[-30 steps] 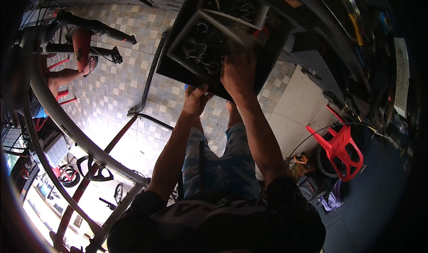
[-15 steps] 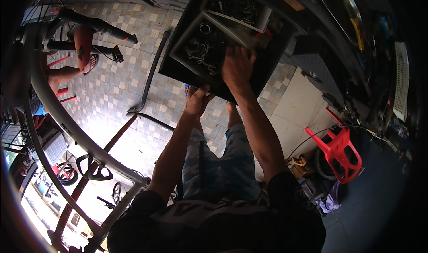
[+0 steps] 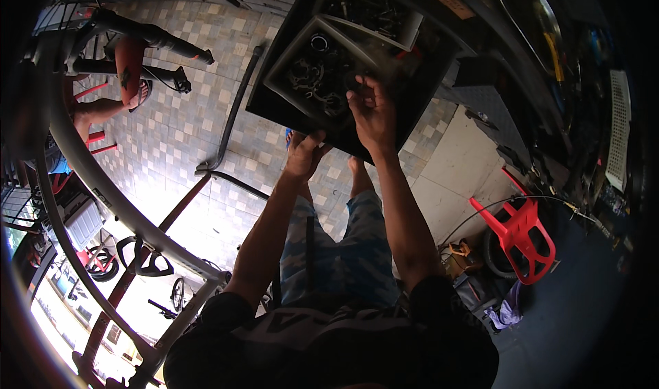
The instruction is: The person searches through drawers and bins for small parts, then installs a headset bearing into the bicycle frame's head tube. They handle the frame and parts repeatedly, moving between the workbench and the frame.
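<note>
A dark drawer [image 3: 277, 108] is pulled out in front of me, and my left hand [image 3: 303, 154] closes on its near edge. Inside stands a grey bin [image 3: 294, 51] of small metal parts, among them a ring [image 3: 319, 42] and several curved, clamp-like pieces [image 3: 305, 75]. Over the bin's right side is my right hand [image 3: 373, 118], its fingers loosely curled and apart from the thumb. I see nothing between them, though the palm is in shadow. Behind it a second bin [image 3: 410, 33] holds small dark hardware.
A bicycle frame [image 3: 123, 207] stands at my left, with a dark tube-like bar [image 3: 237, 108] nearer the drawer. Another person's leg [image 3: 96, 114] shows at far left. To the right are a red plastic chair [image 3: 525, 238] and a dark cabinet [image 3: 491, 97].
My right hand has come up out of the grey bin and turned, its fingers now showing above the parts. My left hand has stayed on the drawer edge.
</note>
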Demonstrator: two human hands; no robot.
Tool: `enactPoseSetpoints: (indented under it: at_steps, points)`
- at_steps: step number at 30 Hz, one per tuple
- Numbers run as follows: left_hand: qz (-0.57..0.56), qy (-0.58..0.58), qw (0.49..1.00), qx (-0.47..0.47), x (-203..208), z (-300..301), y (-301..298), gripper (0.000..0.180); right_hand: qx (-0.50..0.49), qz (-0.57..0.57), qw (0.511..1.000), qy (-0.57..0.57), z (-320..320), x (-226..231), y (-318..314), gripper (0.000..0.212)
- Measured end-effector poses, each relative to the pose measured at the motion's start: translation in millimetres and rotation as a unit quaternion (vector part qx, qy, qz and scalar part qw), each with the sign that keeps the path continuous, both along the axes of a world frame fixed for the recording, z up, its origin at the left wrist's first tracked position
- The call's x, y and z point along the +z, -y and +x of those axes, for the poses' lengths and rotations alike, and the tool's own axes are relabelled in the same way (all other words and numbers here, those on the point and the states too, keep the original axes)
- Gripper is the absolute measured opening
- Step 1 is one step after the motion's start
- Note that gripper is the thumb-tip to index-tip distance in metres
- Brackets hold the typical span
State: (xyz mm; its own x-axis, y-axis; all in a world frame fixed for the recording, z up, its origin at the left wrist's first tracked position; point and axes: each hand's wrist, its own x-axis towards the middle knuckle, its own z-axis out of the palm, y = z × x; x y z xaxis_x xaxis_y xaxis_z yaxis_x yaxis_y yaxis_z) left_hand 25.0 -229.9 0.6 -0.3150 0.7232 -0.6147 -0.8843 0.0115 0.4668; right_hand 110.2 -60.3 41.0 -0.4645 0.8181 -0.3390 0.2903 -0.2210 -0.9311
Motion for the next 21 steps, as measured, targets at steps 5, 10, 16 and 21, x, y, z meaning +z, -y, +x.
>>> enactPoseSetpoints:
  at_steps: [5,10,16,21]
  points:
    - [-0.02,-0.001,1.0,-0.004,-4,1,3,0.061,-0.044,-0.227,0.965,-0.127,13,20,-4,0.051]
    - [-0.004,0.003,1.0,-0.013,-8,-3,4,0.061,-0.045,-0.262,0.95,-0.163,15,28,-4,0.05]
    - [0.002,0.003,1.0,-0.006,-3,-2,1,0.062,-0.002,-0.161,0.983,-0.092,18,30,-4,0.044]
    - [0.001,-0.004,1.0,-0.009,-3,0,3,0.063,0.169,0.36,0.893,0.211,20,32,-1,0.044]
